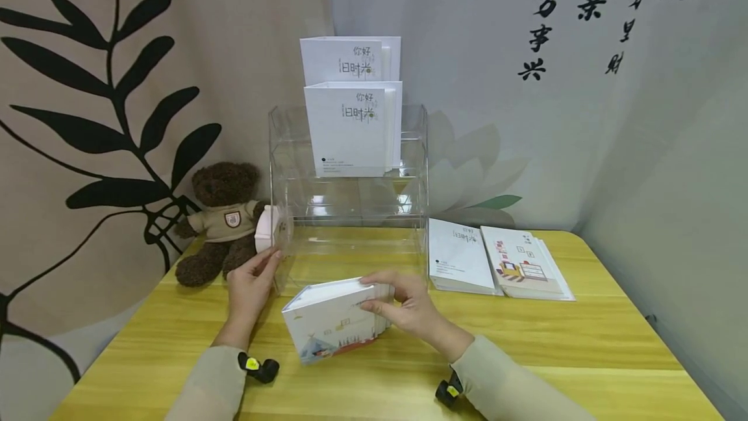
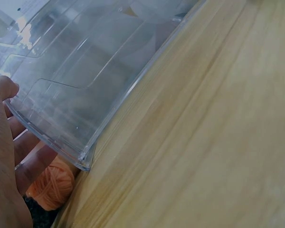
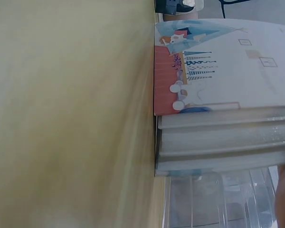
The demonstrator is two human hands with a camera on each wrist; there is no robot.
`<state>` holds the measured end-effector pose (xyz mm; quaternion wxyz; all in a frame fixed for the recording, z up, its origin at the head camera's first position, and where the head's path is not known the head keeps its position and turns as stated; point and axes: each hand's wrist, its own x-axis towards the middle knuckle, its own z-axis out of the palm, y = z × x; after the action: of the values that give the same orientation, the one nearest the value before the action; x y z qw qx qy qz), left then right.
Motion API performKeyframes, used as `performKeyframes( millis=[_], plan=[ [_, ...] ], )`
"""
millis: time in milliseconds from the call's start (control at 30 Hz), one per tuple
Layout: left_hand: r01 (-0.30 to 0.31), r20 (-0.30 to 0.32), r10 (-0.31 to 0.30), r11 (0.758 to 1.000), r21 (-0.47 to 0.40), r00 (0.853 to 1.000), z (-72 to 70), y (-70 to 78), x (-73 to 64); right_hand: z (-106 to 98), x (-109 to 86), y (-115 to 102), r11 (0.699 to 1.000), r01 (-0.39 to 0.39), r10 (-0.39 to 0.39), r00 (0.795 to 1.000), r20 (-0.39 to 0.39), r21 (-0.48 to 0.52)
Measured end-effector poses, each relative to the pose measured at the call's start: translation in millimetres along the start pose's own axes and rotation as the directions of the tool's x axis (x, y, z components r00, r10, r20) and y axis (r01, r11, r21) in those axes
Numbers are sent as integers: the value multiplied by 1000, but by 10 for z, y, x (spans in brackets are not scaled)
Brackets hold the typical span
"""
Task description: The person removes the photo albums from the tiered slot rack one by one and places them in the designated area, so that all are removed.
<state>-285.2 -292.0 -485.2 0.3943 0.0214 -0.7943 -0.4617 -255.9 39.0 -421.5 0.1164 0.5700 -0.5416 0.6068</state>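
Note:
My right hand grips a white photo album by its right end, thumb on the near side. The album stands upright close over the table, its illustrated cover facing me; thick layered pages show in the right wrist view. My left hand pinches the left front edge of a clear acrylic display rack, thumb on one side and fingers behind. Two white albums stand in its upper tiers, a front one and a rear one. Lower tiers hold nothing.
A brown teddy bear sits left of the rack beside a pale pink object. Right of the rack lie white albums and illustrated ones. An orange yarn ball shows past the left fingers. Curtains hang behind the table.

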Motion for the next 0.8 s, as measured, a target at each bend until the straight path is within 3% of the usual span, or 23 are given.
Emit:
performKeyframes(
  millis=[167,467,800],
  plan=[
    [23,6,-23,1000,-3,1000,6,6,-9,30,-34,15,1000,-8,8,1000,-9,3],
    [-6,-6,6,1000,20,1000,-14,24,26,93,-53,22,999,-46,46,998,-36,12],
    [10,1,-10,1000,15,1000,-15,5,-10,113,-76,2,998,-64,65,997,-46,22]
  ],
)
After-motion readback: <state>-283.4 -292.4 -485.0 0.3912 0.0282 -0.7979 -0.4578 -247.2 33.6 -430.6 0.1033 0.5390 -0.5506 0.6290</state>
